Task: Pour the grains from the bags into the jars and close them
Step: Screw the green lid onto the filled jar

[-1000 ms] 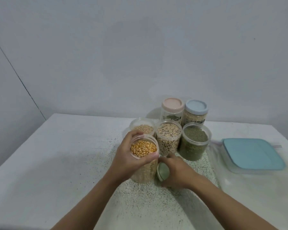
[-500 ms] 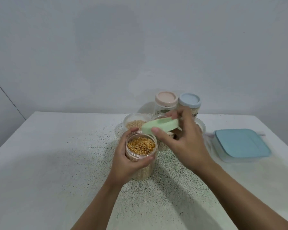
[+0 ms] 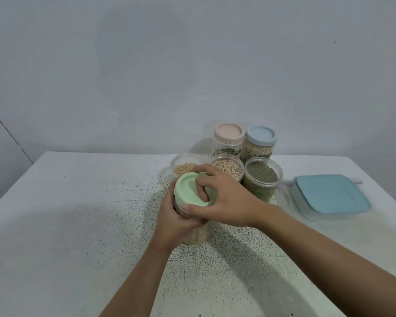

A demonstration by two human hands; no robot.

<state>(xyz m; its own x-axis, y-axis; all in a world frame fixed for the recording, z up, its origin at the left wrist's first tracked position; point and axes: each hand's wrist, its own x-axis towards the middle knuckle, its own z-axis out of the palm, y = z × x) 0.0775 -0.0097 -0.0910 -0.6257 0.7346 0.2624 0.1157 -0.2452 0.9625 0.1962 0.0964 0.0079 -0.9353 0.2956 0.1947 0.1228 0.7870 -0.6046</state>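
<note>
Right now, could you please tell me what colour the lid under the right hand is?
Pale green. The lid shows best, and only, in the head view.

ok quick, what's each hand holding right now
Left hand: closed around the front jar.
Right hand: closed on the green lid, which sits on that jar's mouth.

The left forearm reaches in from the near edge and the right forearm slants in from the near right, the left hand wrapped round the side of the clear plastic jar, the right hand arched over it, thumb and curled fingers gripping the pale green round lid.
</note>
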